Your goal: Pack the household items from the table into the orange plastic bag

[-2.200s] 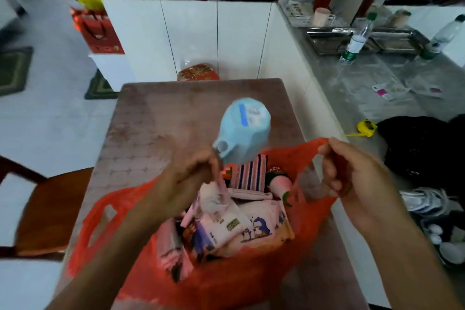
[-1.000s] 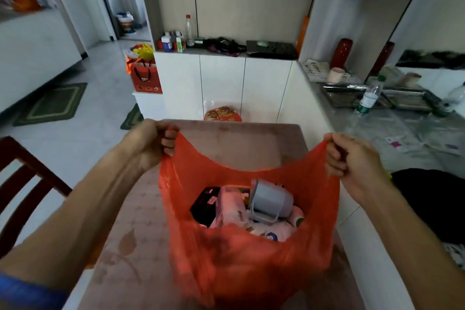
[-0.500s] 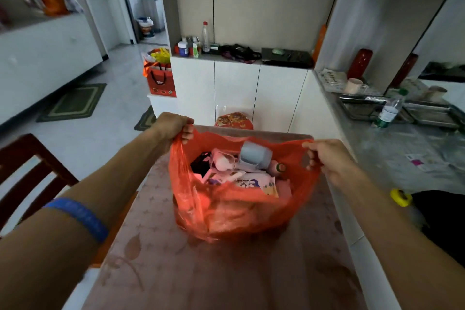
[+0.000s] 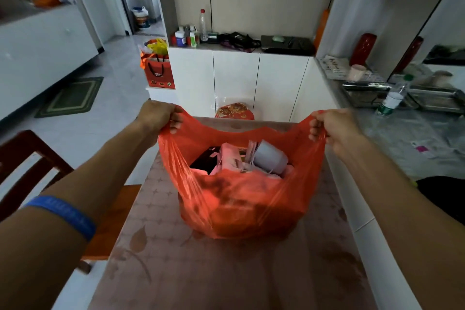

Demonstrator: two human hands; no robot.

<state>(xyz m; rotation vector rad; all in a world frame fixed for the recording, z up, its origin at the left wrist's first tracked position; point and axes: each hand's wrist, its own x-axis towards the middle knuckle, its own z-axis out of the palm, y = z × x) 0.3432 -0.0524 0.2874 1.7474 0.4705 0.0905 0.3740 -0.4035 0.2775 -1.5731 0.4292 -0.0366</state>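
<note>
Head view: at frame centre my left hand (image 4: 161, 116) and right hand (image 4: 332, 128) each grip a handle of the orange bag (image 4: 241, 199), pulling its mouth wide so the cup (image 4: 270, 157) and packets settle inside; its base rests on the table (image 4: 201, 272).

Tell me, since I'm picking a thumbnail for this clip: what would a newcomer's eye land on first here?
First the orange plastic bag at the centre, standing on the brown patterned table, its mouth stretched wide by the left hand and right hand, each gripping a handle. Next the pale blue cup tipped on its side atop the packed items. The blue wristband at lower left also stands out.
</note>
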